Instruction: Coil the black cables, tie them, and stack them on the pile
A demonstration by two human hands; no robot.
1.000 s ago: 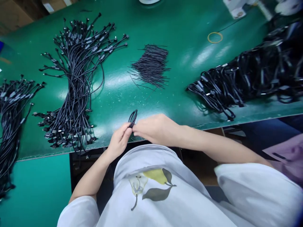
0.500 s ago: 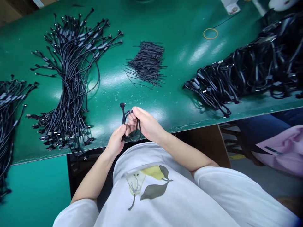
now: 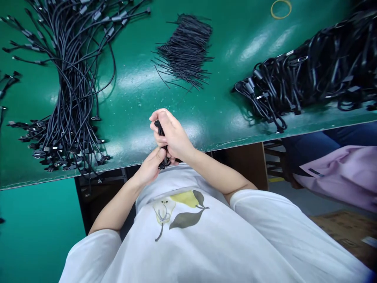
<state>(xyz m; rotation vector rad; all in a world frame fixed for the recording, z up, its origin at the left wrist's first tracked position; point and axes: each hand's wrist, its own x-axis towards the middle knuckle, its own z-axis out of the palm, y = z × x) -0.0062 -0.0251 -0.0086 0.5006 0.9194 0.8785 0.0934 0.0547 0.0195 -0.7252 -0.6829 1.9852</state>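
Observation:
Between my two hands, just over the table's front edge, is a black cable (image 3: 159, 128) gathered into a tight bundle. My right hand (image 3: 171, 133) wraps its fingers round the upper part, and a connector end shows near the thumb. Lower down, my left hand (image 3: 150, 166) pinches the bottom of the bundle, where another end pokes out. Most of the cable is hidden by the fingers. Beyond the hands lies a pile of short black twist ties (image 3: 187, 51) on the green table (image 3: 138, 114).
A big sheaf of loose straight cables (image 3: 75, 86) lies at the left. To the right stretches a row of coiled cables (image 3: 297, 78). A yellow rubber band (image 3: 280, 9) rests at the back. Someone in pink clothing (image 3: 341, 173) is at the right, near a cardboard box (image 3: 344, 232).
The open loop of cable has been squeezed into a narrow bundle. My right hand has turned and closed over its top. The view has tipped downward, nearer the table edge.

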